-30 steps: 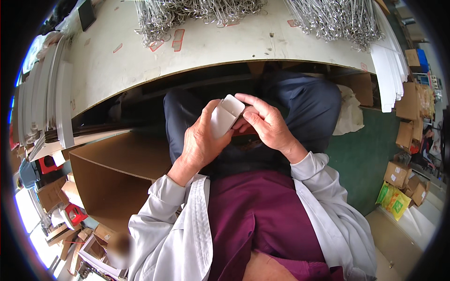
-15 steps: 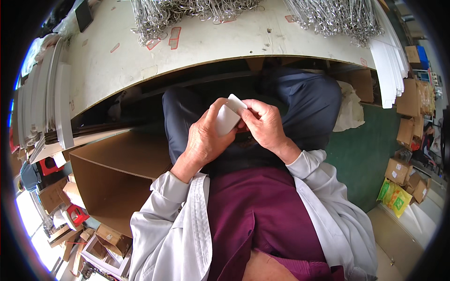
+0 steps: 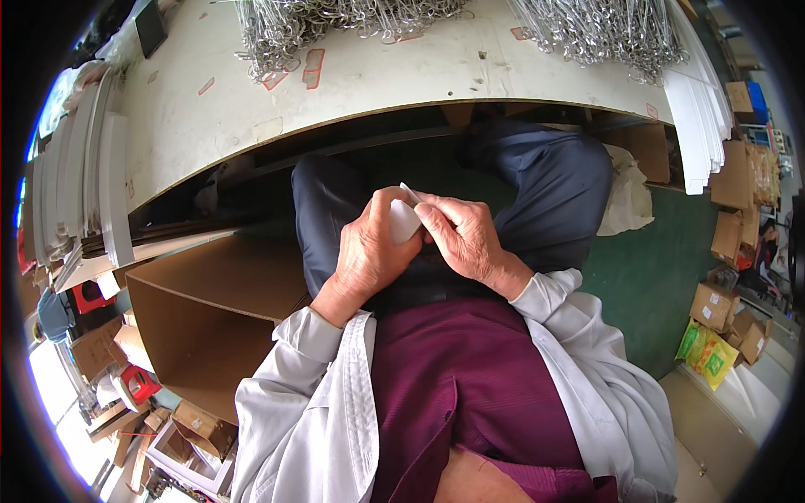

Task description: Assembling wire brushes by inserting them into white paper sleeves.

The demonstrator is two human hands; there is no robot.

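Head view, looking straight down into the lap: both hands are up over the knees working on a small white card (image 3: 404, 220). Left hand (image 3: 369, 251) cups it from the left with the fingers curled round its edge, right hand (image 3: 465, 239) comes in from the other side, fingers pinching its top corner, so the card is pretty much sandwiched between them, just under the front edge of the white bench (image 3: 377, 84). Up on the bench there are two heaps of wire hooks (image 3: 335, 21), and white strips (image 3: 84, 184) stacked at the left end. Open cardboard box (image 3: 210, 310) sits beside the left knee.
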